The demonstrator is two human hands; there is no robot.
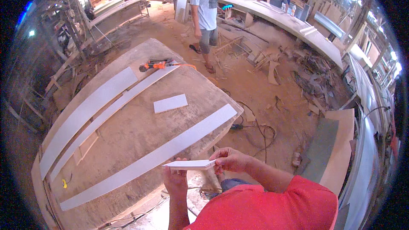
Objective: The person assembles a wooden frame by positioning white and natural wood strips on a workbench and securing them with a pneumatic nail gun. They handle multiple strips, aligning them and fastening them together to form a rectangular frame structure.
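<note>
A short white-faced board piece (pixel 190 165) is held level between my two hands at the near edge of the workbench (pixel 145 132). My left hand (pixel 176 178) supports its left end from below, with fingertips showing behind it. At the right end, my right hand (pixel 231 160) pinches the board between thumb and fingers. Just beyond my hands, a long white strip (pixel 153 157) lies slantwise across the bench. A small white rectangular panel (pixel 170 103) rests near the bench's middle.
Two more long white strips lie along the bench's far left side, a wide one (pixel 89 117) and a narrow one (pixel 115 110). An orange power tool (pixel 156 65) sits at their far end. A yellow tape measure (pixel 64 183) lies at left. One person (pixel 205 8) stands beyond; scraps (pixel 264 55) litter the floor.
</note>
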